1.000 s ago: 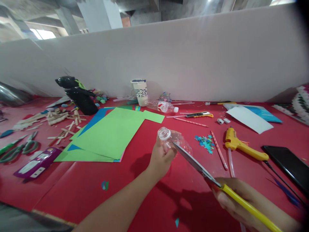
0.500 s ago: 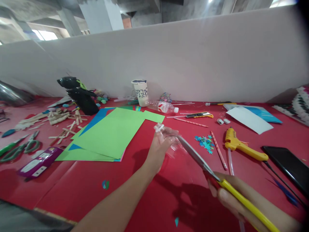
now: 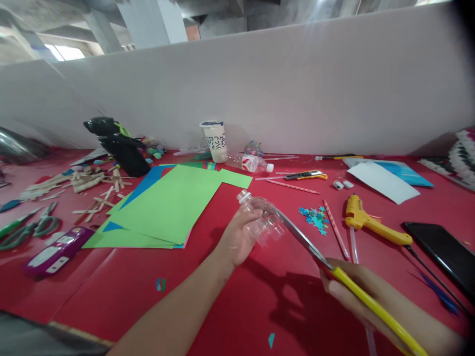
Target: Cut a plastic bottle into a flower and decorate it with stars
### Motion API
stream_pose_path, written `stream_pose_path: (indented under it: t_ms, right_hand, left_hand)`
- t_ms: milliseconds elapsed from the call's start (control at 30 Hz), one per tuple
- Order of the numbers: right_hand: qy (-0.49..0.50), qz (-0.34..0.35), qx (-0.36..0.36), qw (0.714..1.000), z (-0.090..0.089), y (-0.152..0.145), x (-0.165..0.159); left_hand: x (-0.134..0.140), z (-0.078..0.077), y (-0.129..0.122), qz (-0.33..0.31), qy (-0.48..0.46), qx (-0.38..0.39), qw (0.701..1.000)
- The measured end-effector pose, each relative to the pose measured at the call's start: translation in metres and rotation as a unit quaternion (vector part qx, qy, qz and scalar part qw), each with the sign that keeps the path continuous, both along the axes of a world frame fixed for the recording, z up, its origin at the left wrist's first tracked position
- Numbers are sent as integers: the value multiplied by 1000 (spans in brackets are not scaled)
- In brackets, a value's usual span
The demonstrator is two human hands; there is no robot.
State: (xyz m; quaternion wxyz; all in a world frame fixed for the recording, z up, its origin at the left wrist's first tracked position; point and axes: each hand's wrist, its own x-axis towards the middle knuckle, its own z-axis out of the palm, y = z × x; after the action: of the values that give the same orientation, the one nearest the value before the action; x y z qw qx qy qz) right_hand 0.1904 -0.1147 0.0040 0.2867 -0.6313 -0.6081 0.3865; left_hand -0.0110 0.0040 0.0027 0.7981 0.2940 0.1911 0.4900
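My left hand (image 3: pixel 241 230) is wrapped round a clear plastic bottle piece (image 3: pixel 265 230), which has a neck but no cap and points up and left. In my right hand (image 3: pixel 352 287) is a pair of scissors (image 3: pixel 371 299) with yellow and red handles. Its blades reach up and left to the cut edge of the bottle piece and touch it or overlap it; how far they are apart I cannot tell. Both hands are above the red table (image 3: pixel 222 316), and a shadow falls below them.
Green paper sheets (image 3: pixel 170 202) lie left of my hands. Right are star sequins (image 3: pixel 315 219), a yellow glue gun (image 3: pixel 371 225) and a black phone (image 3: pixel 438 254). Behind are a labelled bottle (image 3: pixel 250 163), a utility knife (image 3: pixel 306 175) and a white cup (image 3: pixel 215 141).
My left hand has turned slightly, so more of the bottle piece shows. The scissors have shifted a little left. The view has moved slightly.
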Motion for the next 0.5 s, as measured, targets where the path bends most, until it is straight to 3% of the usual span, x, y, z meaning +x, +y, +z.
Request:
stream_pose_path:
  t_ms: [300, 500]
  right_hand:
    - [11, 4, -75, 997, -2, 2, -4]
    - [-20, 5, -33, 999, -4, 3, -2]
  left_hand:
    - [-1, 3, 0, -24, 8, -20, 999]
    - [2, 2, 0, 13, 44, -28, 999]
